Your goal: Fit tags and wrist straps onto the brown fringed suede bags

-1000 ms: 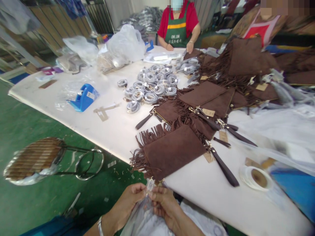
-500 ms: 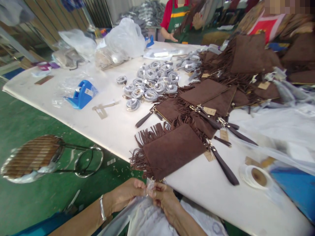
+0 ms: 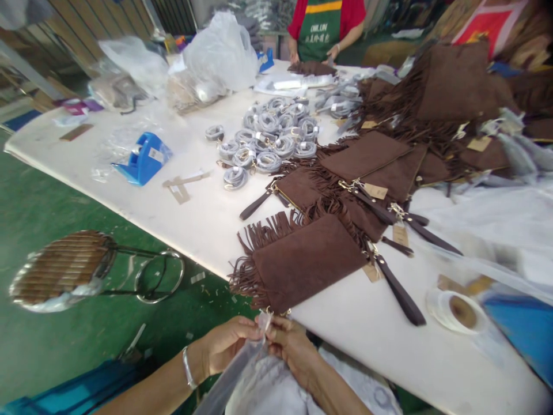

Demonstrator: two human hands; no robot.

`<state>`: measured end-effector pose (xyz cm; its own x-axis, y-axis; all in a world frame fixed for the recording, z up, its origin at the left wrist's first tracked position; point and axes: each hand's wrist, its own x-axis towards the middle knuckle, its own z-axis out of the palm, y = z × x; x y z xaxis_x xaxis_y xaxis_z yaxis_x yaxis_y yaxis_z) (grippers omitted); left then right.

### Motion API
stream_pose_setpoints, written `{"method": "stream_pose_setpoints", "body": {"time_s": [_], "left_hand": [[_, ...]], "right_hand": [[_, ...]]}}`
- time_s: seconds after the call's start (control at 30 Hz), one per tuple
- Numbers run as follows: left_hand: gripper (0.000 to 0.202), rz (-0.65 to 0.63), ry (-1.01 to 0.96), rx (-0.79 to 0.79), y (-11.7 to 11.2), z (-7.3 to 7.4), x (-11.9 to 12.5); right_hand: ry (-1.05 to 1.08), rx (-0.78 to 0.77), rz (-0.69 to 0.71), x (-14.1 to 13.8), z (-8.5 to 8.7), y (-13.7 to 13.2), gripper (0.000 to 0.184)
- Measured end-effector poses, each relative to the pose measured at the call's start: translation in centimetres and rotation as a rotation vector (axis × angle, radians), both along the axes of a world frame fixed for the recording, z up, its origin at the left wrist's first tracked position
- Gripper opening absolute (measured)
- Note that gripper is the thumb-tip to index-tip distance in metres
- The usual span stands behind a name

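My left hand (image 3: 227, 346) and my right hand (image 3: 291, 344) meet at the bottom centre, just below the table edge. Both pinch the top edge of a clear plastic bag (image 3: 254, 380) that hangs down over my lap. The fingers are closed on the film. Right above my hands lies a brown suede fringed pouch (image 3: 302, 259) with a dark wrist strap (image 3: 397, 291) and a paper tag. Its fringe hangs over the edge of the white table (image 3: 207, 225). More brown pouches (image 3: 367, 167) overlap behind it.
A heap of coiled grey straps (image 3: 268, 141) sits mid-table, a blue tape dispenser (image 3: 144, 158) to the left, a tape roll (image 3: 458, 311) at the right. Plastic bags (image 3: 216, 63) lie at the back. A person in a green apron (image 3: 322, 29) works at the far end. A stool (image 3: 64, 268) stands on the green floor.
My hands stay pinched on the bag's top edge, shifted slightly lower. The view tilted down a little. The far person's hands came back down to the table.
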<state>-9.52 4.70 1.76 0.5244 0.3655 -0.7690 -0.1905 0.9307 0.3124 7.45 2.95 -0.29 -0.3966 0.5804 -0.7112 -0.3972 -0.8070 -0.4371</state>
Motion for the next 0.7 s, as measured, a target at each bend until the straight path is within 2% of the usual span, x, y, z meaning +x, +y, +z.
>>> {"method": "stream_pose_setpoints", "body": {"time_s": [0.17,0.23,0.4,0.5,0.7], "left_hand": [[0.017,0.047,0.088,0.079,-0.1,-0.3,0.2],[0.015,0.031,0.143,0.125,-0.1,-0.3,0.2],[0.010,0.062,0.135,0.180,-0.3,-0.1,0.8],[0.015,0.116,0.099,0.173,-0.4,-0.1,1.5],[0.016,0.168,0.055,0.174,-0.5,-0.3,2.2]], "right_hand": [[0.141,0.050,0.000,0.8,2.7,0.2,0.035],[0.121,0.043,-0.016,0.5,3.0,0.3,0.036],[-0.084,0.011,-0.059,-1.1,1.2,0.0,0.034],[-0.048,-0.010,-0.068,-1.2,0.5,0.0,0.033],[-0.037,-0.024,-0.101,-1.0,0.5,-0.1,0.031]]}}
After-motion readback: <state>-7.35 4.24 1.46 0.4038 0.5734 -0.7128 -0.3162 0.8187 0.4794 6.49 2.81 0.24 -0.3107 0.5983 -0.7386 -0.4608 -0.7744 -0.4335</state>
